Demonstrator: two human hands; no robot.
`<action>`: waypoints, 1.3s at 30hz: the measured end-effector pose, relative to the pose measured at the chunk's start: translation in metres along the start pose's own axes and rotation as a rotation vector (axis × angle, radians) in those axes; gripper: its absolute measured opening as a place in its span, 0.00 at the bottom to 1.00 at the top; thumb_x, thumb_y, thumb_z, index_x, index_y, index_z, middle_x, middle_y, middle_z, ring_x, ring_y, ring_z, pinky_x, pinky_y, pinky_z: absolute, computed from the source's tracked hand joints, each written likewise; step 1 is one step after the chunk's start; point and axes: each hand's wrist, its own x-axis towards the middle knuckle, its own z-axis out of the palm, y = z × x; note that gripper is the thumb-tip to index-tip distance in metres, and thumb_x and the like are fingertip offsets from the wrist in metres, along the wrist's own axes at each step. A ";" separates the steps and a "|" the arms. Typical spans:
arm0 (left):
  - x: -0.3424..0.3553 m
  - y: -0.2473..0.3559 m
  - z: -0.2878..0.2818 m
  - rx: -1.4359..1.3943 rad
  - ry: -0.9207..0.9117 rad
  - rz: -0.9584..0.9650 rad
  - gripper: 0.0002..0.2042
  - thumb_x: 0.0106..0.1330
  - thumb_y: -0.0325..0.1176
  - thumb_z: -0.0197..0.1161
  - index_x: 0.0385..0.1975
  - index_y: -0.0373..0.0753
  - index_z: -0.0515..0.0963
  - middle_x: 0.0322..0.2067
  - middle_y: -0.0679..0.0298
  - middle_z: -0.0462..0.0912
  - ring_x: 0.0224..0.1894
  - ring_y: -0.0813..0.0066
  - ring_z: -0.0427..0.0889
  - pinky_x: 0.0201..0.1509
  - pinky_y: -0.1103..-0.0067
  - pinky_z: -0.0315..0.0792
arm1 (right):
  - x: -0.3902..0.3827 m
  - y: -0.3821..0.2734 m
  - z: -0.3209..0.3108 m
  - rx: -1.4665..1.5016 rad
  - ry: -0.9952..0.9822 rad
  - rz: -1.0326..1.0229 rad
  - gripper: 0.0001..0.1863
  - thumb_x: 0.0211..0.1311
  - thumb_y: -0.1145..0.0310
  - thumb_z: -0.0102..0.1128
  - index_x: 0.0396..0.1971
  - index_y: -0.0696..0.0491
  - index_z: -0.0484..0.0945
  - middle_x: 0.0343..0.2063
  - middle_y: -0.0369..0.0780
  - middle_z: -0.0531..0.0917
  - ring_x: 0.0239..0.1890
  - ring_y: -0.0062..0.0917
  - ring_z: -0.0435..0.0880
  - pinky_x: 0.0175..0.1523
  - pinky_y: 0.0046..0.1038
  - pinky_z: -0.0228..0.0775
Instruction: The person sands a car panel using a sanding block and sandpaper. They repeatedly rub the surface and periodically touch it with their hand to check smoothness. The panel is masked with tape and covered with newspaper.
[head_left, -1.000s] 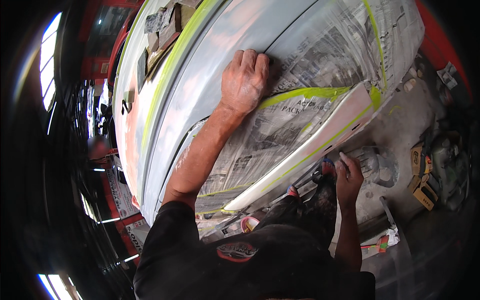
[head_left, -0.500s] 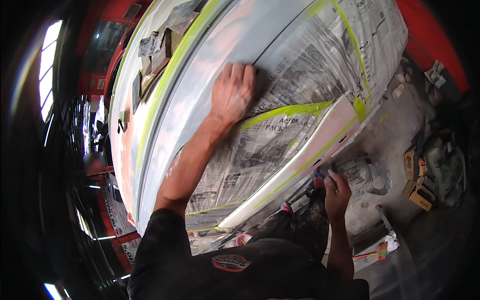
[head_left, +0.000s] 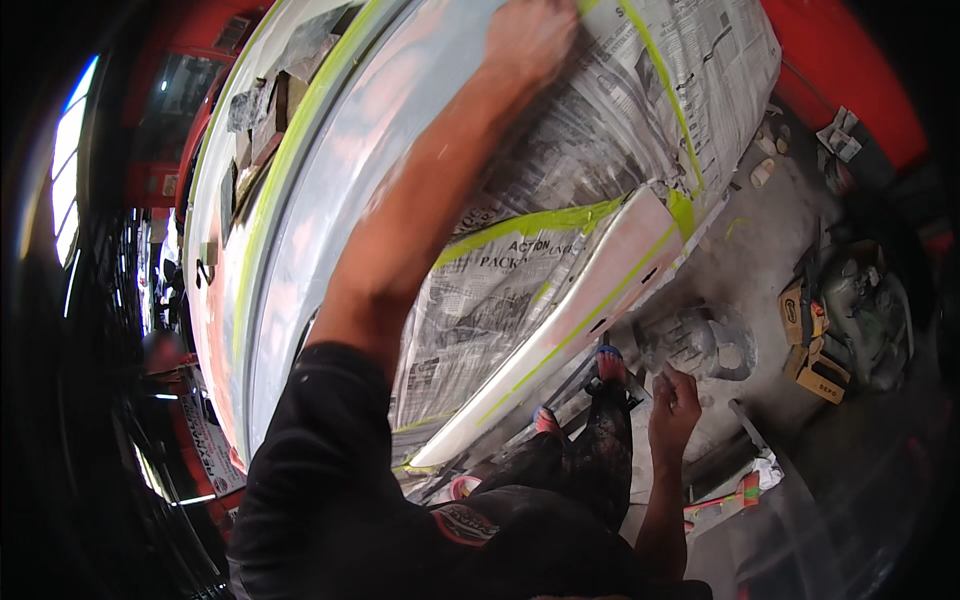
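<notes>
My left hand (head_left: 535,40) reaches far up over the grey-primed car body panel (head_left: 385,110), at the top edge of the view. It is closed and blurred, palm down on the surface beside the newspaper masking (head_left: 570,150); what lies under its fingers is hidden. Pinkish filler patches show through the primer. Yellow-green masking tape (head_left: 540,228) borders the newspaper. My right hand (head_left: 673,408) hangs at my right, away from the car, its fingers curled together. Whether it holds anything small I cannot make out.
Dark blocks and scraps (head_left: 265,115) rest on the panel beyond a tape strip. A pale sill (head_left: 560,330) runs below the newspaper. At right on the dusty floor are cardboard boxes (head_left: 815,375) and a plastic-wrapped bundle (head_left: 865,315). A red panel (head_left: 850,80) stands far right.
My left hand has slid up and to the right along the primed panel, arm stretching further. My right hand stays low with curled fingers. The whole view has shifted slightly.
</notes>
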 end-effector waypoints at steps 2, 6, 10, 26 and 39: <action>-0.057 -0.016 -0.005 0.100 0.252 0.111 0.09 0.65 0.33 0.59 0.41 0.38 0.79 0.39 0.55 0.82 0.44 0.58 0.83 0.44 0.67 0.82 | -0.004 -0.001 -0.002 -0.049 0.028 0.001 0.12 0.66 0.79 0.61 0.48 0.60 0.82 0.39 0.44 0.81 0.40 0.31 0.82 0.47 0.32 0.75; -0.079 -0.025 -0.010 0.020 0.246 0.110 0.08 0.63 0.31 0.58 0.41 0.40 0.77 0.38 0.56 0.81 0.44 0.56 0.82 0.44 0.65 0.81 | -0.005 -0.001 0.001 -0.067 0.025 -0.006 0.12 0.65 0.79 0.61 0.48 0.60 0.83 0.39 0.44 0.82 0.40 0.31 0.82 0.46 0.32 0.75; -0.002 -0.014 0.020 0.014 0.331 0.138 0.08 0.67 0.33 0.56 0.41 0.40 0.78 0.37 0.57 0.81 0.44 0.58 0.82 0.44 0.67 0.82 | 0.000 0.005 0.003 -0.062 0.013 -0.039 0.12 0.65 0.78 0.61 0.47 0.60 0.83 0.39 0.44 0.82 0.41 0.31 0.83 0.47 0.32 0.75; -0.185 -0.050 -0.040 -0.021 0.177 0.105 0.09 0.59 0.28 0.61 0.40 0.41 0.77 0.36 0.59 0.78 0.41 0.58 0.80 0.43 0.66 0.79 | -0.010 0.003 0.009 -0.032 0.003 -0.010 0.13 0.67 0.82 0.57 0.49 0.62 0.82 0.39 0.41 0.80 0.40 0.25 0.80 0.46 0.25 0.75; -0.028 -0.022 0.028 -0.118 0.394 0.145 0.07 0.54 0.36 0.61 0.22 0.42 0.84 0.29 0.56 0.85 0.35 0.56 0.85 0.38 0.63 0.81 | 0.010 -0.004 0.018 -0.148 -0.100 -0.081 0.13 0.69 0.79 0.57 0.50 0.61 0.82 0.41 0.44 0.82 0.43 0.30 0.82 0.47 0.28 0.76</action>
